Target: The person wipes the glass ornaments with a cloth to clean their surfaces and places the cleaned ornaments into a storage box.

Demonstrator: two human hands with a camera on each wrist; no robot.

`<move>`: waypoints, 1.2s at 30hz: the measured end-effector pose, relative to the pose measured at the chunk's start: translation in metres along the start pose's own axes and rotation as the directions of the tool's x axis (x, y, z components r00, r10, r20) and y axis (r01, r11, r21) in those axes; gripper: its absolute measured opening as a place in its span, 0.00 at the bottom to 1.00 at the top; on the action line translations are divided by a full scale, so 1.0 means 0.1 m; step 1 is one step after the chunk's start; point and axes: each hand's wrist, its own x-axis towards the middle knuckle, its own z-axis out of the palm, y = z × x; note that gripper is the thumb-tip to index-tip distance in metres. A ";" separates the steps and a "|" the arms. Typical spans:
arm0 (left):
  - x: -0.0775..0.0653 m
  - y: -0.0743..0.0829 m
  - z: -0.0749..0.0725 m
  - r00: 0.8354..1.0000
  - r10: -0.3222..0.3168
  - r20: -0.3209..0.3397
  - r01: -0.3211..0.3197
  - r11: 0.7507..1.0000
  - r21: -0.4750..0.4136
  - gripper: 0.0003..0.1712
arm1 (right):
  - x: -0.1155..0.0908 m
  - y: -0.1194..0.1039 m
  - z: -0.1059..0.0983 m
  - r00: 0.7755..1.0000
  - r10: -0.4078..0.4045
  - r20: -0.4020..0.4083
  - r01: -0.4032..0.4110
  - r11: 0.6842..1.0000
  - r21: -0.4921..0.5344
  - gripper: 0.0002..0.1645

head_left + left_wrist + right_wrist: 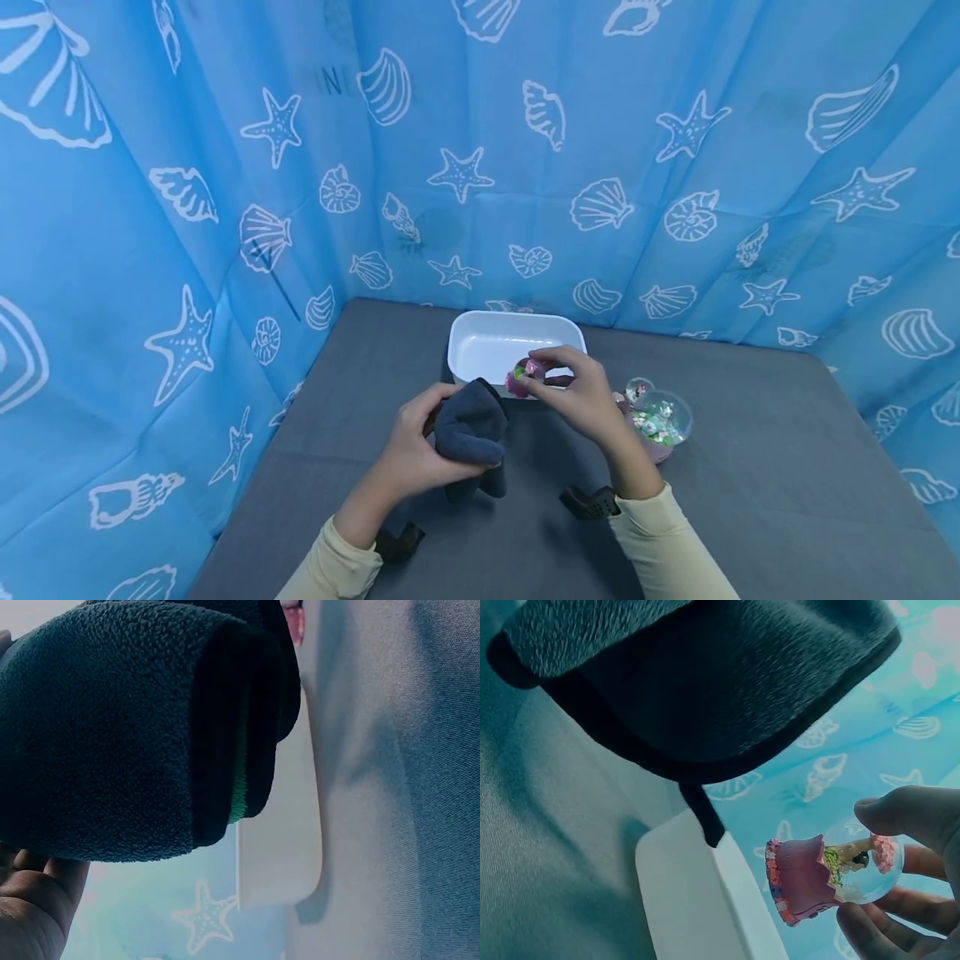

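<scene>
1. Pinching the small snow globe (pixel 802 877), the right hand (pixel 583 398) has its thumb on one side of the clear dome and fingers on the other; the pink, flower-edged base juts out free of the grip.

2. The left hand (pixel 415 447) grips a bunched dark cloth (pixel 471 425), thumb above and fingers beneath; part of the cloth hangs below the hand, a narrow strip of green shows inside its fold, and some fingers are hidden by it.

3. The relation that seems to matter most: the globe's long axis runs from dome to base, with the base turned away from the right palm and towards the cloth; the globe lies just right of the cloth, apart from it and slightly farther from the person; the right hand, holding it, is the nearer one.

4. In the head view the globe overlaps the near edge of the white tray (pixel 495 350); its height above that edge is hard to judge.

5. Beyond the right forearm, a larger globe (pixel 663 422) and a small clear globe (pixel 640 389) stand on the grey table (pixel 772 475).
</scene>
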 end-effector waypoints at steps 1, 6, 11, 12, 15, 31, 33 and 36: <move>-0.01 0.00 0.00 1.000 -0.002 -0.001 0.002 1.000 0.002 0.44 | 0.03 0.01 0.03 1.000 0.003 0.010 -0.004 1.000 0.008 0.24; -0.05 0.03 -0.03 0.999 -0.042 -0.011 0.042 0.999 0.004 0.43 | 0.17 0.03 0.17 0.999 0.007 0.046 -0.008 1.000 0.026 0.25; -0.09 0.04 -0.07 0.998 -0.053 -0.019 0.053 0.998 0.022 0.42 | 0.29 0.07 0.30 0.997 0.013 0.081 -0.015 1.000 0.018 0.25; -0.10 0.05 -0.08 0.998 -0.055 -0.021 0.056 0.998 0.028 0.43 | 0.32 0.08 0.33 0.996 0.013 0.086 -0.014 1.000 0.009 0.25; -0.12 0.05 -0.10 0.999 -0.042 -0.027 0.043 0.998 0.042 0.43 | 0.39 0.10 0.38 0.996 0.012 0.093 -0.011 1.000 -0.011 0.24; -0.16 0.07 -0.11 0.997 -0.067 -0.041 0.069 0.997 0.040 0.42 | 0.68 0.23 0.68 0.990 0.074 0.122 -0.062 0.993 -0.099 0.20; -0.16 0.07 -0.12 0.996 -0.081 -0.044 0.083 0.996 0.042 0.42 | 0.69 0.25 0.70 0.989 0.076 0.128 -0.061 0.991 -0.115 0.19; -0.15 0.07 -0.12 0.995 -0.092 -0.044 0.094 0.995 0.041 0.42 | 0.71 0.27 0.73 0.987 0.084 0.141 -0.064 0.988 -0.138 0.18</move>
